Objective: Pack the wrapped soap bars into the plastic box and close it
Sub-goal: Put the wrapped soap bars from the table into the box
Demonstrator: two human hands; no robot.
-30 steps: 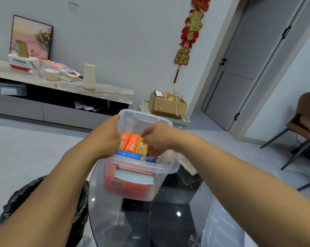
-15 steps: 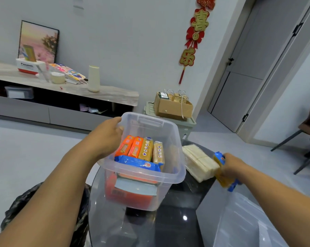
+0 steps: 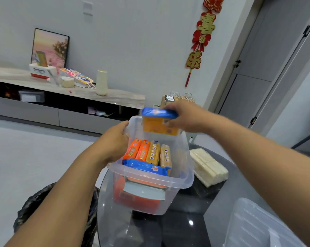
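A clear plastic box (image 3: 184, 182) stands on a dark glass table. Inside it several wrapped soap bars (image 3: 147, 152) stand on edge, orange and yellow, with a blue-wrapped one (image 3: 147, 167) lying across the front. My left hand (image 3: 113, 141) grips the box's left rim. My right hand (image 3: 184, 117) holds a yellow and blue soap pack (image 3: 159, 122) above the box's far edge. A bundle of pale soap bars (image 3: 208, 168) lies on the table right of the box. The box's clear lid (image 3: 254, 225) lies at the lower right.
The round dark glass table (image 3: 182, 227) reaches the frame's bottom. A black bin bag (image 3: 34, 207) sits low on the left. A long cabinet (image 3: 65, 102) with a vase runs along the wall. A cardboard box (image 3: 168, 99) stands behind my right hand; a door lies at right.
My right hand left the box, picked up the yellow and blue soap pack from the table's right side, and has carried it up over the box. My left hand stayed on the rim.
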